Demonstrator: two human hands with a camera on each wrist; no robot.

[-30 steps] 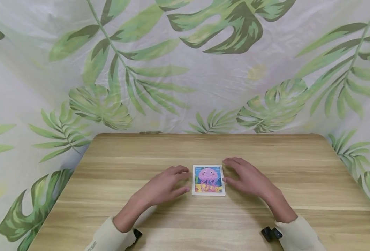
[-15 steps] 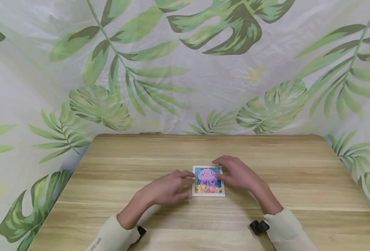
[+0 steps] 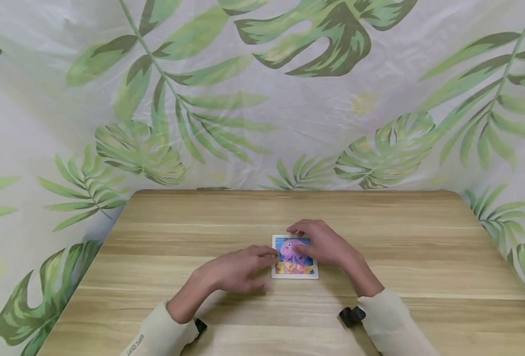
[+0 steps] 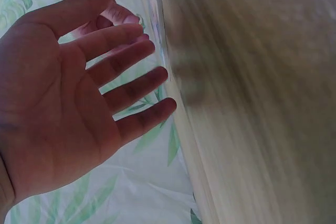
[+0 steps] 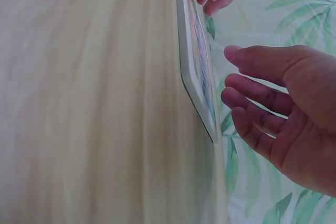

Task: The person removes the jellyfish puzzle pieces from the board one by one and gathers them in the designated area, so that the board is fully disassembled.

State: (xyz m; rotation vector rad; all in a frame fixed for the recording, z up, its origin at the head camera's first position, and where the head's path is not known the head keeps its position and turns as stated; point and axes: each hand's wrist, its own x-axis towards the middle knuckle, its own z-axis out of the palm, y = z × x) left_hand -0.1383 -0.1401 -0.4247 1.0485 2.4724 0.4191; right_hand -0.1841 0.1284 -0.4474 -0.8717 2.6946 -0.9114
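A square jellyfish picture board [image 3: 292,269] with a white border lies flat on the wooden table, its pink jellyfish set over blue water and yellow coral. My left hand [image 3: 237,269] is at the board's left edge, fingers spread and nearly straight in the left wrist view. Over the board's upper right hovers my right hand [image 3: 326,243], covering part of the jellyfish. In the right wrist view, that hand's loosely bent fingers [image 5: 257,98] are apart from the board's thick pale edge [image 5: 185,40]. Neither hand holds anything.
The wooden table [image 3: 177,212] has rounded far corners. A leaf-patterned cloth [image 3: 226,128] hangs behind it and down both sides. Small black devices are strapped at both wrists, the right one [image 3: 351,316] more fully visible.
My right hand has moved left, from beside the board to above its upper right part. My left hand has shifted slightly right, up to the left border. The board stays about where it was.
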